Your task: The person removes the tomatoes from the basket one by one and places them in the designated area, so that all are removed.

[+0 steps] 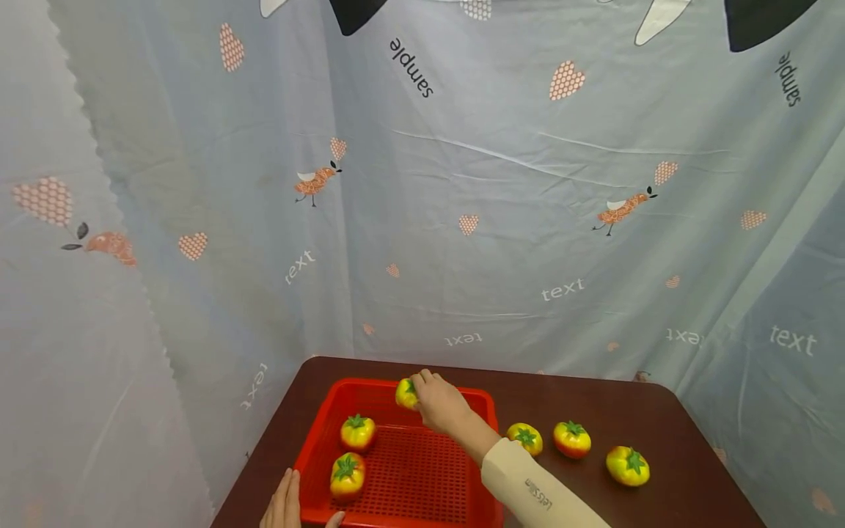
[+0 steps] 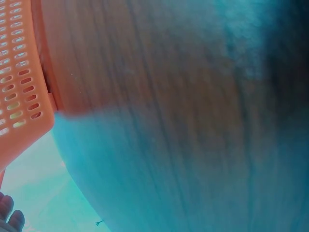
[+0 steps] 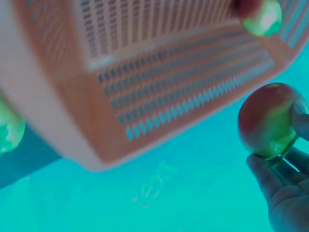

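Note:
My right hand (image 1: 441, 400) holds a yellow-red persimmon (image 1: 406, 394) with a green leafy top, up over the far side of the red basket (image 1: 485, 458). In the right wrist view, thumb and fingers pinch this persimmon (image 3: 265, 121) outside the rim line. Two more persimmons, one farther back (image 1: 358, 433) and one nearer (image 1: 347, 475), lie along the basket's left side. My left hand (image 1: 285, 504) rests at the basket's near left corner, fingers straight along the outer wall and thumb by the front rim. Only some fingertips (image 2: 9, 212) show in the left wrist view.
Right of the basket, three persimmons lie on the dark brown table (image 1: 686, 469): one close to the wall (image 1: 526, 438), one in the middle (image 1: 571, 439) and one farther right (image 1: 628, 466). A printed curtain (image 1: 502, 257) hangs behind and beside the table.

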{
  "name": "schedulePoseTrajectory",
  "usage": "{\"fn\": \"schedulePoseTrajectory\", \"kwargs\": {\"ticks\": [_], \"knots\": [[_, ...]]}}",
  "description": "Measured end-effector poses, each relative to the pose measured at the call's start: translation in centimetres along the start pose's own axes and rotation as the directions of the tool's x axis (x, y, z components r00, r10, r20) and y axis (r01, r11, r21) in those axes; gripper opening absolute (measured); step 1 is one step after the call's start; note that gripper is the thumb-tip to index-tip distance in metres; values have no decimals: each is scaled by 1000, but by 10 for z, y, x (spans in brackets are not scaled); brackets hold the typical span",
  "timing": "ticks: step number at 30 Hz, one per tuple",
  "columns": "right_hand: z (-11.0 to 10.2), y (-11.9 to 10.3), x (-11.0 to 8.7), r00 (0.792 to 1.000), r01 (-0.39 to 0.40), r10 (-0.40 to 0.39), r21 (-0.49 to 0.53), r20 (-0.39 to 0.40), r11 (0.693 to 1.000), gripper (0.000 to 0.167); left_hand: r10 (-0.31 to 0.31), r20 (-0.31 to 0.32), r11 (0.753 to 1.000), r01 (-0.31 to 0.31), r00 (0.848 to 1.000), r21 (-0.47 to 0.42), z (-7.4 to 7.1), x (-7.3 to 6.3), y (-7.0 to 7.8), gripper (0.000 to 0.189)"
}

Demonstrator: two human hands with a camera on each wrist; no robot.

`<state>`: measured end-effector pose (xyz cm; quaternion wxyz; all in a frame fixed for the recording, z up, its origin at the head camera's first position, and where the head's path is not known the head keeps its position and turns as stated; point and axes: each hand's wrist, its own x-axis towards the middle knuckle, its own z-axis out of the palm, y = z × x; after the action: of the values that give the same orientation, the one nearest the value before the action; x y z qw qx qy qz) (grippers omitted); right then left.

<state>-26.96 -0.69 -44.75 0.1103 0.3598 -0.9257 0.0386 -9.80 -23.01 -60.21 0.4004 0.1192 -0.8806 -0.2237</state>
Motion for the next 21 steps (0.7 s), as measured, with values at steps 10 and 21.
{"fn": "schedulePoseTrajectory", "kwargs": {"ticks": [10,21], "knots": [[-27,53,-20,991,-37,53,131,-121,991,44,-24,27,1000,24,999,1,-4,2,2,109],[-33,93,-65,976,-113,141,166,-167,980,47,-53,111,998,50,992,23,-11,3,5,113]]}}
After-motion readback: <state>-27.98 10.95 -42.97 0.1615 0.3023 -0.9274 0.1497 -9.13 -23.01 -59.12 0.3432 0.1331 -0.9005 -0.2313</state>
